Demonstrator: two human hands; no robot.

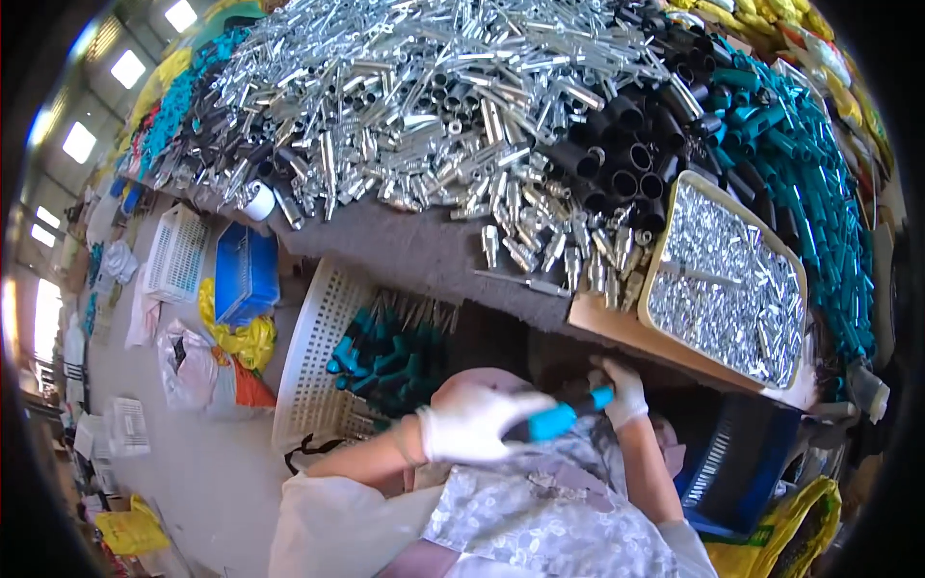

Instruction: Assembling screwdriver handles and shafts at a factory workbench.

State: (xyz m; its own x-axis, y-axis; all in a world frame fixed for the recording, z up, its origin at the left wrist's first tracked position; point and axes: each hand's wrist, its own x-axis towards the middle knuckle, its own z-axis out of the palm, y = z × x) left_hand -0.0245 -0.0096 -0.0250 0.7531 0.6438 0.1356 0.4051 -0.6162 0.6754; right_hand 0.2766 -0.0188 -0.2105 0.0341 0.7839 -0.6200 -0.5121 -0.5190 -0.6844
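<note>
You have your gloved left hand point(472, 424) closed around a teal-and-black tool handle point(552, 422), held low over your lap, just in front of the tabletop. Your gloved right hand point(626, 393) appears to pinch a teal end piece point(602, 397) with its fingers curled in; blur hides whether that piece joins the handle or is separate.

Judging by how things lie, you are partway along: the white perforated crate point(306, 380) near your left hand holds a batch of teal-and-black tools with metal shafts point(385, 371), which look made up, while far more sits loose. I cannot tell whether the piece in your hands is finished.

Your tabletop point(395, 241) is grey along its bare front strip and heaped behind with shiny metal parts point(424, 106). To their right are black tubes point(626, 164), then a bank of teal handles point(771, 125). A pale tray point(660, 250) full of small metal pieces point(723, 279) rests tilted at the front right edge.

Around you, a dark blue crate point(737, 462) and a yellow sack point(800, 530) stand on your right. On your left, a blue crate point(246, 275) and a white basket point(178, 255) are set near the grey floor point(212, 472), with bright windows point(127, 69) beyond.
</note>
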